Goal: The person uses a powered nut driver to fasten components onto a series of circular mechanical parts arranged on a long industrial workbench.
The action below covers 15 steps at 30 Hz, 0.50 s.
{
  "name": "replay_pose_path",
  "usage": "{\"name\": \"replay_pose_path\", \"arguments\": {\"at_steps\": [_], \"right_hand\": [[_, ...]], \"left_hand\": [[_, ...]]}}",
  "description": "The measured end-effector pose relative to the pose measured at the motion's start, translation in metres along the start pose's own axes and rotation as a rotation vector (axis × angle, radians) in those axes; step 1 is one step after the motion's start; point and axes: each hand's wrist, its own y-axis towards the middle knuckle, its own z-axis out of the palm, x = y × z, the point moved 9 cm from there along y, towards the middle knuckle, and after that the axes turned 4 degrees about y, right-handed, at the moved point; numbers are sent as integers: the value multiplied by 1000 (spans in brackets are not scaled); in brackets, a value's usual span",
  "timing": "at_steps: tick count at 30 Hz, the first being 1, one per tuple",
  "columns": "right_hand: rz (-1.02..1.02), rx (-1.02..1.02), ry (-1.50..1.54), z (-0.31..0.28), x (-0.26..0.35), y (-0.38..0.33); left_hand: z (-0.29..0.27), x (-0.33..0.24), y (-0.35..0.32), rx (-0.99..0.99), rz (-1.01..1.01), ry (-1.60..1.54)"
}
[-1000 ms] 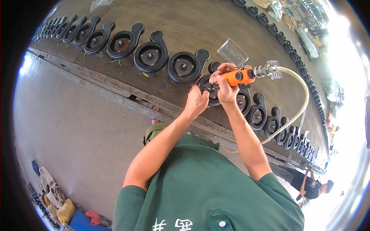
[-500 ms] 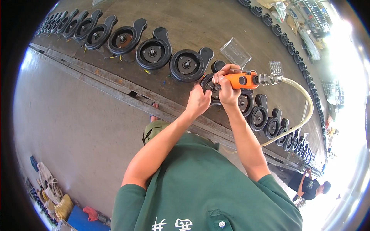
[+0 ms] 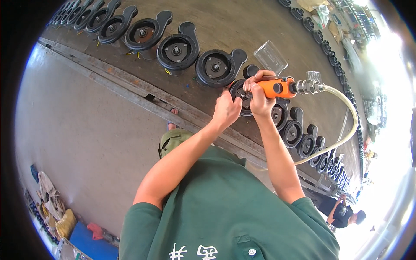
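Observation:
My right hand (image 3: 261,99) is wrapped round an orange air-powered tool (image 3: 284,88), its metal coupling and clear hose trailing to the right. The tool's front end points left, over a black round blower housing (image 3: 246,111); its tip is hidden behind my fingers. My left hand (image 3: 226,112) is closed at that housing's left rim, thumb toward its middle, the other fingers partly hidden. Just left of it stands another such housing (image 3: 215,67), with a round metal plate and a central shaft inside.
Rows of similar housings (image 3: 177,50) run along the workbench (image 3: 208,30). Beyond my hands lies a clear plastic tray (image 3: 271,57). The hose (image 3: 354,121) loops down at the right. A metal rail (image 3: 117,80) edges the bench. Another person (image 3: 342,214) is at the lower right.
The view has shifted slightly, and the bench items sit a little differently in the picture. Both hands stay at the same housing, the tool still in my right hand.

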Motion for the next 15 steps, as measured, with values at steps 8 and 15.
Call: {"name": "replay_pose_path", "arguments": {"at_steps": [8,15], "right_hand": [[29,3,-51,2,-8,0],[-20,-7,-13,-4,-12,0]], "left_hand": [[-6,-9,-3,-41,46,-16],[-3,-6,-4,-44,-1,-50]]}}
